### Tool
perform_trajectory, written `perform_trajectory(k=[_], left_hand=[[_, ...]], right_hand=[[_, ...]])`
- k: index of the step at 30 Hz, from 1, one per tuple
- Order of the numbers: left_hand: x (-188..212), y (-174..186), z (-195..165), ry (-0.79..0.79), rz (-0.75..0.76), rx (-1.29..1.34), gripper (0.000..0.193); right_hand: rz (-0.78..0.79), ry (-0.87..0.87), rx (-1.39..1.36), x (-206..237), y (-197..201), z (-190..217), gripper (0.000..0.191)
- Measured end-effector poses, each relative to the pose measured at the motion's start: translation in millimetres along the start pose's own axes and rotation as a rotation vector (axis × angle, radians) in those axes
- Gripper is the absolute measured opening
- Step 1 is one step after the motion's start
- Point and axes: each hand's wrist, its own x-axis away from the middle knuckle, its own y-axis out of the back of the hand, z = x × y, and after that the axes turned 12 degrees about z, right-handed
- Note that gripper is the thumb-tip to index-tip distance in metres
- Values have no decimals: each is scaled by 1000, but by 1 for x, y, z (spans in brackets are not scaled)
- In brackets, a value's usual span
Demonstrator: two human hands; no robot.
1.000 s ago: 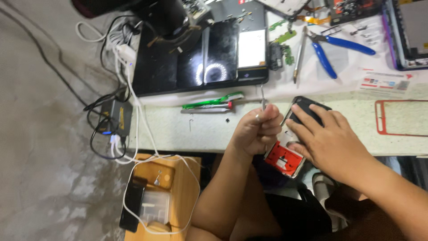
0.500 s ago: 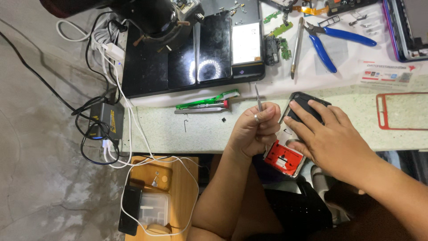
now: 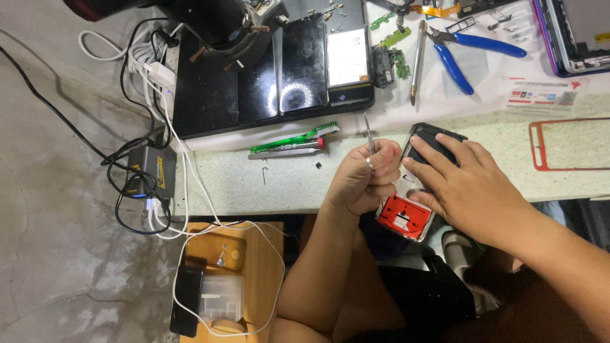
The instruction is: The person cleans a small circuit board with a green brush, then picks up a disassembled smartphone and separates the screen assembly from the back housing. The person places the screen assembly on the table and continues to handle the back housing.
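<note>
Hands are both occupied: thin metal tweezers [image 3: 368, 132] are pinched in the left hand [image 3: 359, 181], an opened phone [image 3: 416, 184] is pressed on the table [image 3: 286, 184] edge by the right hand [image 3: 473, 184], red interior exposed, disassembly seemingly unfinished.

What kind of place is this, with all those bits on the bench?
Probably a phone repair bench: small green circuit boards lie by blue-handled pliers, and the hands work on an opened black phone with a red inner part.

A black phone [image 3: 427, 147] (red-framed inside) and thin metal tweezers [image 3: 368, 132] at the counter edge.
</note>
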Motion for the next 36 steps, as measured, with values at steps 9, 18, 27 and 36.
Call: perform_trajectory(k=[9,18,27,36], left_hand=[[15,1,7,-127,132,58,18],[60,0,4,-404,159,-70,26],[82,-25,14,-720,-253,-1427,37],[129,-52,17,-538,-319,-1820,12]], right_hand=[[-4,7,-16,10,5,11,54],[36,9,34,22,3,24,55],[33,-40,50,27,-4,44,57],[14,-95,96,46,-8,45,51]])
